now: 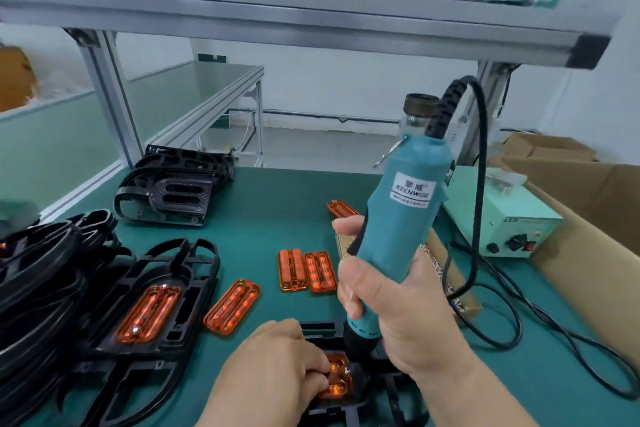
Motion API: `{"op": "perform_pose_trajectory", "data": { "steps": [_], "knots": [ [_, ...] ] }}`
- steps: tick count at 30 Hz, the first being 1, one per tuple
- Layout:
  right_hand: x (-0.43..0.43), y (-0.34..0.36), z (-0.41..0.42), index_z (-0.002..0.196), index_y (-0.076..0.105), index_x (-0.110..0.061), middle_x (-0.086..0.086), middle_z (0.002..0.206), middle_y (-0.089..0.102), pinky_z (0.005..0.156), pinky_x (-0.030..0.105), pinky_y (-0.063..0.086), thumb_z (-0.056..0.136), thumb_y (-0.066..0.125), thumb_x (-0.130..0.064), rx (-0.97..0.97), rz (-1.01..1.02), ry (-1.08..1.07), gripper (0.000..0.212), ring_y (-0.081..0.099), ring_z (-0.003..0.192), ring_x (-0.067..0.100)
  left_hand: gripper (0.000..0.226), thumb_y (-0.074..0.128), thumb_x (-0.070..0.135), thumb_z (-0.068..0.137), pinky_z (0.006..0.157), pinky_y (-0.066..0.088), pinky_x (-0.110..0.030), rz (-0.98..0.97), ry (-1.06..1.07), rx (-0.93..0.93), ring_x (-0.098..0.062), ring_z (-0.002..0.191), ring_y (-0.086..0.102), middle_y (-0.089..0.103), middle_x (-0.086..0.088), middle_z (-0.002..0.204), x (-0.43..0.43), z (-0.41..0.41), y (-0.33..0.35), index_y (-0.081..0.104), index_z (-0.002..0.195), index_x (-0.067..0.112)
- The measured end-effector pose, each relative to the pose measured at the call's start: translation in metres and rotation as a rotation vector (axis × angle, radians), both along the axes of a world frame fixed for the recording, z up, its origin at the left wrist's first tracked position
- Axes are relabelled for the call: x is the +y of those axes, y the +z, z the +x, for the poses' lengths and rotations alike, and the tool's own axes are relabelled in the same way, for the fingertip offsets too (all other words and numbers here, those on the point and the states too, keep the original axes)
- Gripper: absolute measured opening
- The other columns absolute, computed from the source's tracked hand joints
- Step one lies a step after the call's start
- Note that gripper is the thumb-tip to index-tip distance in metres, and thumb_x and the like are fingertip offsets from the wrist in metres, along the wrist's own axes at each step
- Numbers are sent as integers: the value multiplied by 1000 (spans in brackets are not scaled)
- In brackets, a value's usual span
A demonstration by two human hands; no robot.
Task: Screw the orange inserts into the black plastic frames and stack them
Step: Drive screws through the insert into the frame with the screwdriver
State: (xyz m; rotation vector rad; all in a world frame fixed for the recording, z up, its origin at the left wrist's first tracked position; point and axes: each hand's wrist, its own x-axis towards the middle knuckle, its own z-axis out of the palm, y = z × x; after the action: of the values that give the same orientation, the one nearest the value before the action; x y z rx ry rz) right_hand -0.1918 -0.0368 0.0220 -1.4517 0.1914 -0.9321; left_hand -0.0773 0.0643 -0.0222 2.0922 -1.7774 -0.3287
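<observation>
My right hand (388, 302) grips a teal electric screwdriver (401, 218), held upright with its tip down on an orange insert (337, 378). That insert sits in a black plastic frame (391, 402) at the near edge. My left hand (277, 371) lies on the same insert, fingertips pressing it close to the driver tip. To the left, a black frame with an orange insert (149, 312) in it tops a stack of frames (41, 288). Three loose orange inserts (306, 270) lie on the green mat, and one more (341, 209) sits behind the driver.
A pile of bare black frames (173, 184) sits at the back left. The driver's power box (505, 225) and black cable (519, 319) are on the right beside cardboard boxes (595, 204). An aluminium shelf (277, 17) runs overhead.
</observation>
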Motion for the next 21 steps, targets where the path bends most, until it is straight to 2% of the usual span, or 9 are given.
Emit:
{"op": "perform_pose_trajectory", "data": {
  "steps": [4, 8, 10, 12, 14, 17, 21],
  "knots": [
    [2, 0, 0, 94, 67, -29, 0, 49, 49, 52, 26, 42, 69, 72, -30, 27, 37, -19, 26, 45, 45, 14, 26, 50, 49, 90, 88, 35, -16, 25, -5, 9, 2, 94, 35, 35, 17, 83, -3, 0, 4, 62, 112, 47],
    [3, 6, 1, 76, 65, -29, 1, 50, 46, 49, 27, 40, 68, 70, -29, 9, 39, -30, 9, 41, 42, 15, 25, 50, 47, 90, 80, 32, -13, 35, 0, 12, 0, 92, 36, 34, 16, 81, -3, 0, 7, 64, 111, 44],
    [4, 7, 2, 71, 63, -31, 3, 52, 46, 48, 28, 39, 70, 69, -27, -10, 21, -32, 8, 40, 42, 15, 24, 52, 46, 89, 82, 34, -13, 28, 7, 16, -1, 98, 42, 37, 16, 85, -3, -1, 6, 65, 110, 44],
    [3, 6, 1, 72, 64, -32, 2, 53, 47, 49, 28, 40, 70, 70, -27, -6, 24, -42, 7, 41, 43, 15, 24, 54, 45, 88, 85, 37, -15, 11, 21, 21, 0, 103, 45, 43, 16, 93, -2, -2, 5, 65, 109, 45],
    [3, 4, 1, 77, 66, -32, 1, 53, 48, 49, 26, 41, 70, 70, -28, 14, 26, -30, 9, 42, 44, 14, 23, 54, 45, 89, 86, 39, -17, 10, 31, 24, -1, 100, 45, 48, 13, 101, -2, -2, 6, 65, 109, 45],
    [3, 3, 2, 87, 68, -32, -1, 54, 49, 51, 26, 41, 72, 71, -28, 37, 13, 2, 16, 43, 45, 13, 23, 54, 44, 89, 87, 39, -19, 19, 27, 17, -1, 98, 43, 45, 12, 99, -2, -3, 6, 65, 110, 45],
    [7, 4, 3, 75, 64, -29, 0, 53, 50, 51, 24, 42, 72, 69, -27, 49, -46, 10, 6, 44, 43, 13, 24, 55, 42, 89, 86, 38, -18, 4, 36, 14, -3, 105, 45, 41, 13, 92, -3, -4, 4, 65, 111, 43]
  ]
}}
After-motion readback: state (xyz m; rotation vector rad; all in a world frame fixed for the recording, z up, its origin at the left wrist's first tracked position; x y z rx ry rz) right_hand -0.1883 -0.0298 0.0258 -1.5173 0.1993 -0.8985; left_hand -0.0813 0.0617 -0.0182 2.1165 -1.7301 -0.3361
